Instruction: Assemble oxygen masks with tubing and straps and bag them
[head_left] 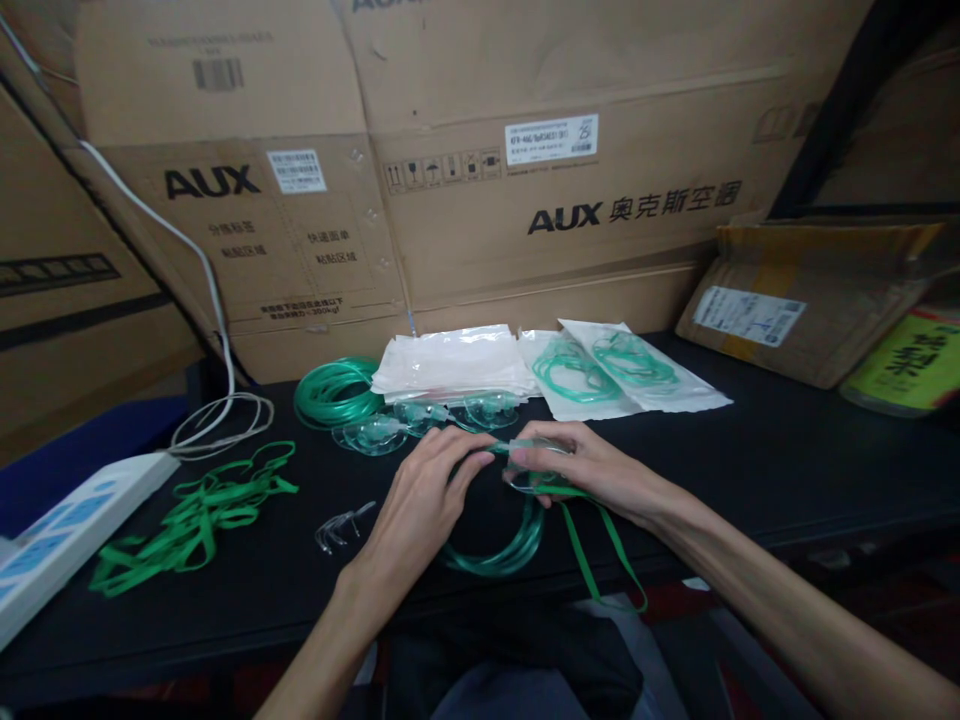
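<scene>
My left hand [431, 490] pinches the end of a coil of clear green tubing [499, 562], which hangs in a loop below it. Close beside it, my right hand [574, 465] grips a clear green-tinted oxygen mask [536, 462], partly covered by the fingers. Tube end and mask connector meet between the two hands; whether they are joined I cannot tell. A green elastic strap [621, 550] dangles from the mask over the table's front edge. Behind the hands lie several more clear masks [375, 434] and another green tubing coil [339, 392].
Green straps [199, 515] lie in a heap at left, near thin clear strips [341, 528] and a white power strip [82, 535]. White pouches [454, 362] are stacked at the back beside filled pouches [637, 365]. A cardboard box [810, 290] stands back right.
</scene>
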